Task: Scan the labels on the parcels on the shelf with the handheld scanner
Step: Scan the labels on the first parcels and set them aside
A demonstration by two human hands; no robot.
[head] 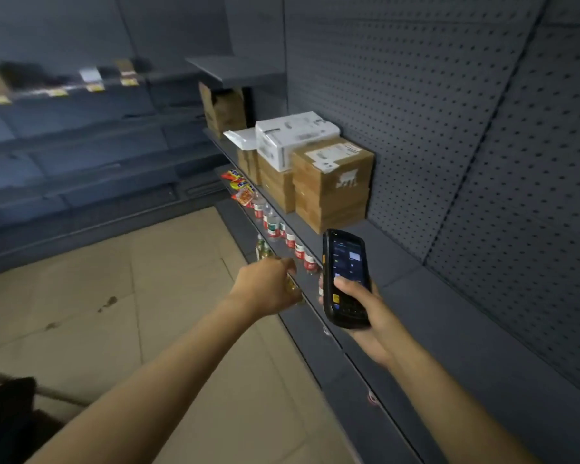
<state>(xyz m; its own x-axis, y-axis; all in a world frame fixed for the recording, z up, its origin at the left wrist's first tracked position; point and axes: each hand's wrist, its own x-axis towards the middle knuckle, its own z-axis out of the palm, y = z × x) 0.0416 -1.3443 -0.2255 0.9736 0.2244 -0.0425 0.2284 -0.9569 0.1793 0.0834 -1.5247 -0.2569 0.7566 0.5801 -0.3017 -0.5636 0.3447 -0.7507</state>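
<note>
My right hand grips a black handheld scanner, its lit screen facing me and my thumb on its front. It is held over the grey shelf, short of the parcels. The nearest brown cardboard parcel carries a white label on top. A white parcel with labels lies on another brown box behind it. A flat white packet lies further back. My left hand reaches forward at the shelf's front edge, fingers loosely curled, holding nothing that I can see.
Below the shelf edge stands a row of bottles with red labels, with snack packets beyond them. An open brown carton stands at the far end. Perforated grey back panels rise on the right. Tiled floor lies to the left.
</note>
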